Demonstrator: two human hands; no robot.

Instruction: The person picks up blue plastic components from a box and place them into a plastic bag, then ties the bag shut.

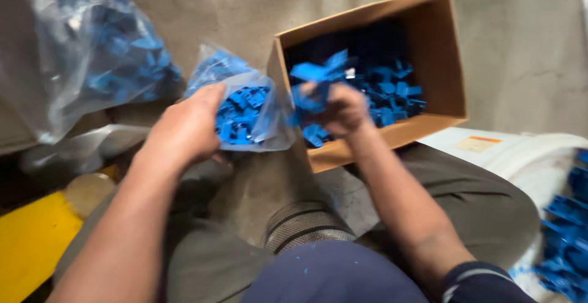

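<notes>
Landmark: the cardboard box, open-topped, tilted toward the person, standing on the concrete floor.

1. Large clear plastic sack, well to the left of the box, bulging with blue plastic parts; its mouth is out of view.
2. White container or sack, below and to the right of the box, with more loose blue parts at its right edge.
3. The cardboard box itself: about half full of small blue plastic parts, heaped toward its near wall.
4. Small clear plastic bag, just beside the left wall of the box, partly filled with the same blue parts.
5. Left hand: closed around the near side of the small bag, holding it up with its mouth turned toward the box.
6. Right hand: over the near-left corner of the box, fingers curled tight on a clutch of blue parts, which stand proud above the fist.

Step in hand, as judged: a handful lifted from the box is on its way into the small bag. The next move would call for the bag mouth to be held wide and the fist brought left over it before the fingers loosen; motion blur hides how open the mouth stands.
</notes>
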